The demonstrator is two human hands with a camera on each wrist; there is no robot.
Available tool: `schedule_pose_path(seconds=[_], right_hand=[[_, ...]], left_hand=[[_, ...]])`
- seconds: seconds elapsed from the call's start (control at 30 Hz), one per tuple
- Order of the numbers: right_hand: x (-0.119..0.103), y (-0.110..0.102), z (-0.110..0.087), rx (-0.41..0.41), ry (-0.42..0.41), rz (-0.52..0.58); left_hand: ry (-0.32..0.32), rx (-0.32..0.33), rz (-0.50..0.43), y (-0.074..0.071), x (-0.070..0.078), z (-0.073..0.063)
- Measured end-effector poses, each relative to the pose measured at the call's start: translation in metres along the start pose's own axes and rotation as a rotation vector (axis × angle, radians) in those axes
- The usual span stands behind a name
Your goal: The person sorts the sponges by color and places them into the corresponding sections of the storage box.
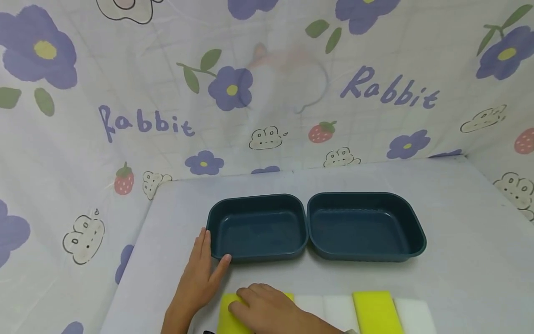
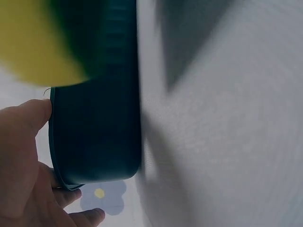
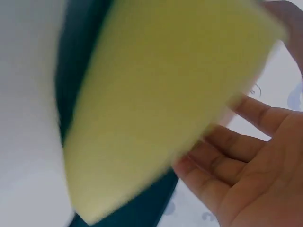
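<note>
the left hand, fingers straight, touches the left bin; the right hand grips a yellow block. on the white worktop, the right bin stands beside the left one. the gripped block is nearer than both, beside white blocks and a second yellow block.

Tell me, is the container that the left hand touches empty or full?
Empty: in the head view, the container shows its bare inside floor.
</note>
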State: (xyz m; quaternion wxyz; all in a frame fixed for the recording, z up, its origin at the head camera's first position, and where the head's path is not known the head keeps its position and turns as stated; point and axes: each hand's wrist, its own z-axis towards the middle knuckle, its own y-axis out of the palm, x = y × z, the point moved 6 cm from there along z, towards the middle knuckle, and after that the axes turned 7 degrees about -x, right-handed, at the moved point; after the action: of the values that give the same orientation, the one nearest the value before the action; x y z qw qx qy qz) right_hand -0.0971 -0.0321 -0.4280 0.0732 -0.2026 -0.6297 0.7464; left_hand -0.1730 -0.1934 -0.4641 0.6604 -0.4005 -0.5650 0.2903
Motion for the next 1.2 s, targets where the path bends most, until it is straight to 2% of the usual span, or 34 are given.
schedule_pose_path(seconds=[0.13, 0.27, 0.5, 0.63, 0.77, 1.0, 1.2], right_hand=[[0.001, -0.018, 0.000, 0.031, -0.011, 0.095], [0.009, -0.035, 0.000, 0.017, 0.023, 0.166], [0.048, -0.061, 0.004, -0.014, 0.180, 0.124], [0.075, -0.071, 0.003, -0.001, 0.248, 0.100], [0.099, -0.074, 0.003, 0.007, 0.278, 0.138], [0.133, -0.067, 0.005, -0.048, 0.326, 0.357], [0.150, -0.060, 0.010, -0.082, 0.340, 0.407]], left_hand=[[-0.008, -0.015, -0.007, 0.001, -0.002, 0.000], [-0.008, -0.021, -0.005, 0.003, -0.004, 0.002], [-0.031, -0.020, 0.038, 0.005, -0.006, 0.005], [-0.044, -0.015, 0.036, 0.006, -0.005, 0.004], [-0.031, 0.004, 0.022, 0.007, -0.005, 0.004], [-0.015, 0.017, 0.030, 0.009, -0.006, 0.004], [-0.017, 0.025, 0.046, 0.009, -0.006, 0.005]])
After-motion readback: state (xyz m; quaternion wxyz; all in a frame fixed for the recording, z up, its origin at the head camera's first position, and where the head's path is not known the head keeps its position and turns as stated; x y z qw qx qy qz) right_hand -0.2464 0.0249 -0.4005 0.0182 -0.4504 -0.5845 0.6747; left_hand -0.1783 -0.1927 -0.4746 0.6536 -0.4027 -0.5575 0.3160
